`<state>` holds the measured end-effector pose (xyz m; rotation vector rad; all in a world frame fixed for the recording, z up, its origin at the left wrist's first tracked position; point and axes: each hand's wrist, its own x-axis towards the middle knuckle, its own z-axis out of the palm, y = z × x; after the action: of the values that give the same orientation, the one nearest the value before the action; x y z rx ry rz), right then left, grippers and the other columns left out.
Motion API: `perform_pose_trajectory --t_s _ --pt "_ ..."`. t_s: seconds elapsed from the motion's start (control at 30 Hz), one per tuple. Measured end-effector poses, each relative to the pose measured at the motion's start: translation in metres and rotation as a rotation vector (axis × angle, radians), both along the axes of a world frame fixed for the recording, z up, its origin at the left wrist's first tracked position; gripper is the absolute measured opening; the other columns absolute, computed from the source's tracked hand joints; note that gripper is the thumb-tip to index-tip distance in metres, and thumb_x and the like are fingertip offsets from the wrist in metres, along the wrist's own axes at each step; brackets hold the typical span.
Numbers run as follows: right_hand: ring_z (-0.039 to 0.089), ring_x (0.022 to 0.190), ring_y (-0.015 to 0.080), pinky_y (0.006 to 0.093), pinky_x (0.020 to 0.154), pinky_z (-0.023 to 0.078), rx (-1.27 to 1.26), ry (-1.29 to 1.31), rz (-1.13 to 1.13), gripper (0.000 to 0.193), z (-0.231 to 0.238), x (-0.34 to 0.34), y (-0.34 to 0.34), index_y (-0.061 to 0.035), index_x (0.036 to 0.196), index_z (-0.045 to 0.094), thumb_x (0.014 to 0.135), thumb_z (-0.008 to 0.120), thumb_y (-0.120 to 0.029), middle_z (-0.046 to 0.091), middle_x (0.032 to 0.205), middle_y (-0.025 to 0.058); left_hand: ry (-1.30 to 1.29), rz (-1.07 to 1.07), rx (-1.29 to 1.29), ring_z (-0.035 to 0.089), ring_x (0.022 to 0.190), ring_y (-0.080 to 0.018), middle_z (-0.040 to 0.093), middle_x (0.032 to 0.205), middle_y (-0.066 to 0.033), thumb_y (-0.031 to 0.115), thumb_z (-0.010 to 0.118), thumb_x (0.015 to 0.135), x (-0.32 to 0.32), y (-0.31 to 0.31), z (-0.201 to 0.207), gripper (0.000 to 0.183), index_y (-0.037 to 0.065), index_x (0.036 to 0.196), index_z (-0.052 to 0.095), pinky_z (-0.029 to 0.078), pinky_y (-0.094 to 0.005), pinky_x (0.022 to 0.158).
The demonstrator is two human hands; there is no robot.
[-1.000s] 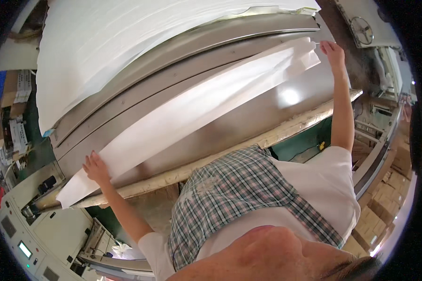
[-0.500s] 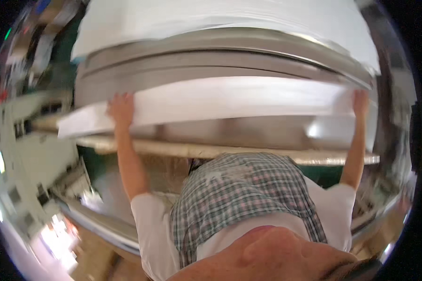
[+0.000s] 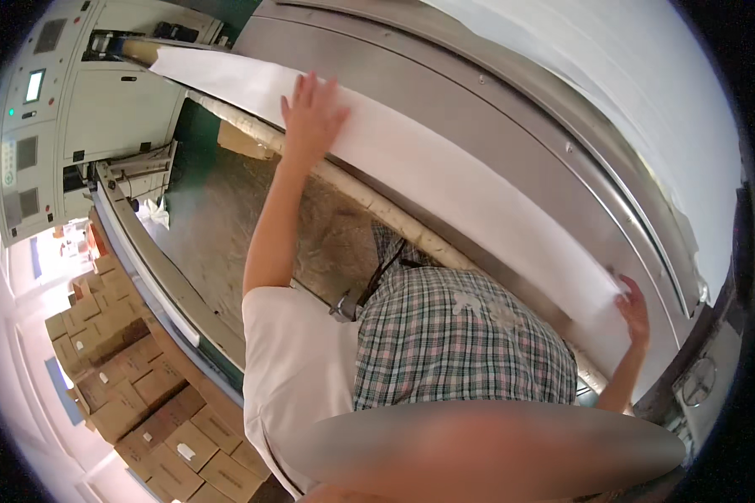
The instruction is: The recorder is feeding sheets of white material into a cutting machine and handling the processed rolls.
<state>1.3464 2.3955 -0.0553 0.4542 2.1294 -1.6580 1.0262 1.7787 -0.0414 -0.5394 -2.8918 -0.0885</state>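
A long white strip [image 3: 453, 178] lies on the metal table [image 3: 495, 117]; the left hand [image 3: 312, 126] spreads its fingers over it; the right hand [image 3: 634, 312] curls near one end, pinching or not, can't tell; it looks light, soft, best held near both ends.

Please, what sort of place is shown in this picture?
Probably a factory workshop: a pale machine cabinet with a lit screen, a long metal work surface under a white strip, and stacked cardboard boxes.
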Motion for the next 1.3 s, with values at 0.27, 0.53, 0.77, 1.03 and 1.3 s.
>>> perform_pose_trajectory --t_s 0.27,0.53,0.77,1.03,1.3 --pt "0.055 0.073 0.0098 0.0235 0.054 0.049 -0.290 -0.171 0.291 0.044 -0.016 -0.134 -0.153 -0.0017 0.114 0.049 0.080 0.064 -0.026 0.057 0.089 0.0051 -0.268 -0.446 -0.041 0.022 0.128 -0.0392 0.033 0.136 -0.0171 0.053 0.048 0.080 0.089 0.136 -0.005 0.063 0.014 0.129 0.041 0.012 -0.0595 0.102" --pt "0.056 0.076 0.0113 0.0254 0.066 0.048 -0.285 0.213 0.065 0.029 -0.043 -0.156 -0.205 -0.0042 0.111 0.053 0.085 0.057 -0.016 0.060 0.089 0.0047 -0.445 -0.910 0.390 0.041 0.117 -0.0301 0.049 0.119 -0.0119 0.037 0.063 0.075 0.114 0.196 0.015 0.043 0.013 0.110 0.055 0.026 -0.0531 0.099" --pt "0.059 0.070 0.0141 0.0274 0.062 0.046 0.464 0.154 -0.472 0.015 -0.061 -0.153 -0.112 -0.0034 0.091 0.058 0.086 0.053 -0.017 0.061 0.077 0.0095 -0.315 -0.380 0.631 0.057 0.096 -0.0222 0.061 0.103 -0.0076 0.025 0.058 0.084 -0.027 0.128 0.018 0.024 0.006 0.100 0.061 0.046 -0.0337 0.081" --pt "0.057 0.064 0.0288 0.0378 0.059 0.044 1.112 0.374 -0.651 0.020 -0.047 -0.071 -0.104 -0.0058 0.086 0.059 0.086 0.051 -0.025 0.059 0.072 0.0134 0.001 -0.110 0.816 0.062 0.082 -0.0215 0.065 0.086 -0.0121 0.031 0.056 0.082 -0.239 0.114 0.002 0.027 0.007 0.089 0.066 0.046 -0.0323 0.074" --pt "0.057 0.067 0.0323 0.0398 0.058 0.044 1.265 0.124 -0.737 0.018 -0.005 -0.018 -0.105 -0.0047 0.082 0.056 0.085 0.050 -0.021 0.058 0.075 0.0141 -0.813 0.022 1.439 0.056 0.099 -0.0199 0.060 0.108 -0.0110 0.054 0.035 0.090 -0.279 0.165 -0.021 0.064 -0.003 0.112 0.056 0.040 -0.0315 0.089"
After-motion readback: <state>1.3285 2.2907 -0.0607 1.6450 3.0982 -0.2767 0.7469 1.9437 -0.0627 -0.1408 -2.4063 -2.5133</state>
